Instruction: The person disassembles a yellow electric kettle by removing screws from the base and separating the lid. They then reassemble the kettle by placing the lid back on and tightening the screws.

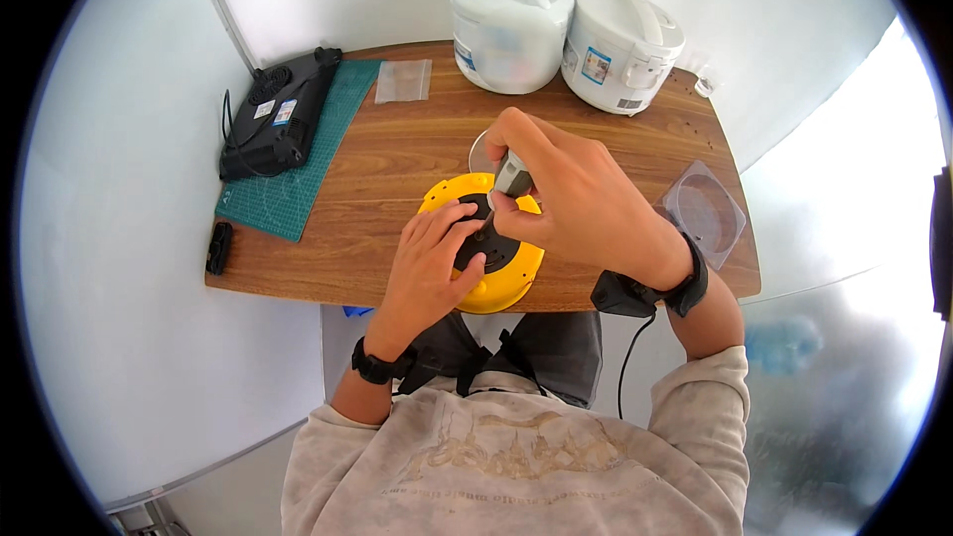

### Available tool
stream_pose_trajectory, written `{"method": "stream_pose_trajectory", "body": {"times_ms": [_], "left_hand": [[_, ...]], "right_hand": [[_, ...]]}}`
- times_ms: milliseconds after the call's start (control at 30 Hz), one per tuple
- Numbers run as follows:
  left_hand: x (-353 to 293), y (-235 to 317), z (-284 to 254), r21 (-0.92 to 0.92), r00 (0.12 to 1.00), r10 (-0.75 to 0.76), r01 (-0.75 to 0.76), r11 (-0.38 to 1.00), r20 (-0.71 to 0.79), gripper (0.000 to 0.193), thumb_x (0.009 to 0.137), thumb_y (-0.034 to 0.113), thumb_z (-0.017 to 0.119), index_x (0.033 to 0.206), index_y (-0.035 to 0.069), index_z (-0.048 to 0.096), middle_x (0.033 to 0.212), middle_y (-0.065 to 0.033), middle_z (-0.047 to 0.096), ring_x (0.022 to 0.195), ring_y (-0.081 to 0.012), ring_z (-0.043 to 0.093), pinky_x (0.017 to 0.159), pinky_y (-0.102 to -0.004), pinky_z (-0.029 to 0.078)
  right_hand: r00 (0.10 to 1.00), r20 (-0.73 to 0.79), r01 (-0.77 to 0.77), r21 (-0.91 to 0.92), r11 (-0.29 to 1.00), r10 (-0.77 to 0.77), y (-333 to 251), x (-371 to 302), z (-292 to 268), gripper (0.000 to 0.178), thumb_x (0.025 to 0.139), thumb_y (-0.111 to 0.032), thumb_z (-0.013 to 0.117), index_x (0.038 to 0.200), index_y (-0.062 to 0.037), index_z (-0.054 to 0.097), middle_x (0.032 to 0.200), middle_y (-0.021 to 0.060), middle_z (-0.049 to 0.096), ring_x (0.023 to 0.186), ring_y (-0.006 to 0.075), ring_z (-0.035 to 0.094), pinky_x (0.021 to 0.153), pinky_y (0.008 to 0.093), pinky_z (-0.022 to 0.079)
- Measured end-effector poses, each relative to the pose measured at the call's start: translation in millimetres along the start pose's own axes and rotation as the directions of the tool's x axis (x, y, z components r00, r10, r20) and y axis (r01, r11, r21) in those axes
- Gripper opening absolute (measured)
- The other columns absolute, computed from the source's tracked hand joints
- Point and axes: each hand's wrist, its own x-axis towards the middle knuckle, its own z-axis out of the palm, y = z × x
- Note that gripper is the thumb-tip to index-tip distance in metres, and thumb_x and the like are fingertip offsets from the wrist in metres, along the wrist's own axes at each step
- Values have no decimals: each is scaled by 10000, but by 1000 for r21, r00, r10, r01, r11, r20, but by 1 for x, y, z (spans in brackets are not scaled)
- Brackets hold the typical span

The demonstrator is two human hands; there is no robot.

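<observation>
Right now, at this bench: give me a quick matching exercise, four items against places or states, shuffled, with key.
Items:
1. Left hand
2. Green mat
3. Right hand
4. Clear plastic tray

Places or states:
A. Gripping a grey-handled tool
B. Near the right edge of the wooden table
C. Fingers spread on the yellow-and-black disc
D. Partly under the black appliance

Pairs: 1-C, 2-D, 3-A, 4-B
</observation>
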Motion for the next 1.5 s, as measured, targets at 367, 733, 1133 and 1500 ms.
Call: {"method": "stream_pose_trajectory", "body": {"times_ms": [367, 733, 1133, 1500], "left_hand": [[0, -1, 2, -5, 1000, 6, -6, 1000, -8, 384, 884, 226, 679, 1222, 56, 612, 1390, -92, 556, 1311, -307, 487, 1145, -456, 338], [-2, -1, 3, 37, 1000, 12, -11, 999, -19, 369, 886, 223, 678, 1213, 63, 617, 1373, -127, 545, 1306, -330, 482, 1151, -465, 335], [-2, -1, 3, 12, 1000, -6, 6, 1000, -18, 366, 892, 226, 679, 1210, 55, 623, 1385, -102, 560, 1330, -296, 484, 1157, -459, 332], [-2, -4, 3, 11, 1000, 5, -5, 1000, -5, 357, 877, 222, 689, 1181, 47, 623, 1323, -120, 568, 1281, -319, 501, 1130, -462, 353]], "right_hand": [[998, 63, 9, -105, 994, -2, -3, 5, 9, 318, 816, -73, 686, 1071, -65, 497, 1005, 98, 584, 717, 324, 607, 603, 392, 512], [987, 107, 134, -173, 976, -117, -4, 10, 16, 268, 935, -215, 683, 1097, -68, 528, 1014, 100, 593, 724, 323, 622, 615, 401, 527], [994, 31, 104, -101, 989, -101, 4, 8, 18, 252, 919, -126, 694, 1077, -71, 505, 999, 91, 567, 686, 306, 603, 568, 376, 504], [971, 55, 238, -183, 954, -232, -3, 18, 15, 298, 874, -79, 686, 1075, -19, 473, 1011, 166, 554, 730, 363, 647, 591, 393, 558]]}}
